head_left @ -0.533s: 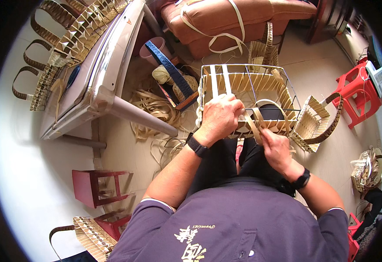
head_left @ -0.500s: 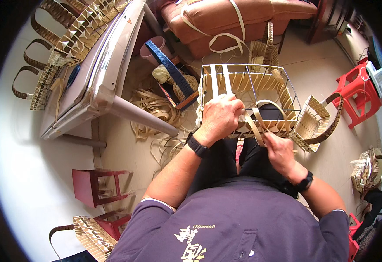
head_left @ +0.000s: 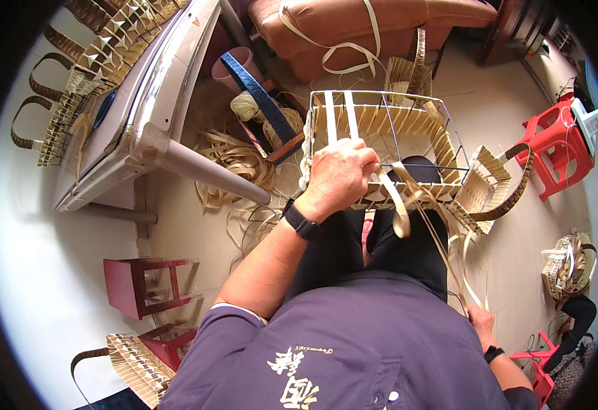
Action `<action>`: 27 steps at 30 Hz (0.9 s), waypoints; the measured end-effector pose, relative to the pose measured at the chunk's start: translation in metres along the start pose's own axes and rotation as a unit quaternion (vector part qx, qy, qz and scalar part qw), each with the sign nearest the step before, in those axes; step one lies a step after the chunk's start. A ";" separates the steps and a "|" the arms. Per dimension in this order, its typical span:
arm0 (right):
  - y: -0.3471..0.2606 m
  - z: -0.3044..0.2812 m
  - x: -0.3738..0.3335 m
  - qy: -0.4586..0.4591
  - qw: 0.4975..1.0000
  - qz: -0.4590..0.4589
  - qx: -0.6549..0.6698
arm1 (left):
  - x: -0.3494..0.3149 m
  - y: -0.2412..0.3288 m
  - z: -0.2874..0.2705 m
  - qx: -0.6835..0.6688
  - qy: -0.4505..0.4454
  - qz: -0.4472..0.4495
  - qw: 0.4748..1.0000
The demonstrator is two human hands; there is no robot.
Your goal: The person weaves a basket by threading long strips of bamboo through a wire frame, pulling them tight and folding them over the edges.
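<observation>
We see the rectangular cream-and-tan woven basket on a dark wire frame at the wearer's knees, its top rim a bare wire outline. The left hand is clamped on its near side, though we cannot tell exactly what the fingertips pinch. Two flat white strips run side by side from that hand to the far rim, and a loose cream strip curls down just beside it. The right hand is well apart from the left, low by the wearer's right side — closed on a long, narrow tan strip that stretches down from the basket's near side. To the right of the frame, we find a small woven basket with a dark brown arched handle; on the floor to the left — near the grey table leg — lies a tangled heap of flat tan strips.
</observation>
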State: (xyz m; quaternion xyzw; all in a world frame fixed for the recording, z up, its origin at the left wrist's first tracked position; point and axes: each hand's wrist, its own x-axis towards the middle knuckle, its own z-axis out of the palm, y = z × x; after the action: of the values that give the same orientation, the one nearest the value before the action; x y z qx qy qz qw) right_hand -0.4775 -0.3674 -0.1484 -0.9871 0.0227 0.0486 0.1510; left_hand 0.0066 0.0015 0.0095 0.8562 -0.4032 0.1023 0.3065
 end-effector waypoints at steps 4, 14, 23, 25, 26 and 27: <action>0.039 0.033 -0.072 -0.031 0.998 0.052 -0.011 | -0.002 0.002 0.005 -0.017 -0.004 0.010 1.000; -0.005 -0.033 0.114 0.061 0.989 -0.043 0.128 | 0.007 -0.002 0.005 -0.024 -0.002 -0.001 1.000; -0.164 -0.139 0.328 0.180 0.946 -0.158 0.217 | -0.003 -0.004 0.005 -0.012 -0.013 -0.007 1.000; -0.161 -0.134 0.331 0.128 0.923 -0.154 0.329 | -0.004 -0.003 0.003 -0.011 -0.014 -0.008 1.000; -0.158 -0.137 0.326 0.086 0.897 -0.070 0.428 | -0.003 -0.003 0.003 -0.011 -0.013 -0.007 1.000; -0.157 -0.141 0.323 0.086 0.870 -0.063 0.481 | -0.003 -0.002 0.002 -0.012 -0.014 -0.009 1.000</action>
State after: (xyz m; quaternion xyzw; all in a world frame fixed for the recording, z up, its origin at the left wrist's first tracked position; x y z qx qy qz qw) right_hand -0.1343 -0.2698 -0.0007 -0.7919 -0.0058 -0.0626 0.6073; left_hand 0.0061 0.0035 0.0055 0.8576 -0.4007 0.0823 0.3118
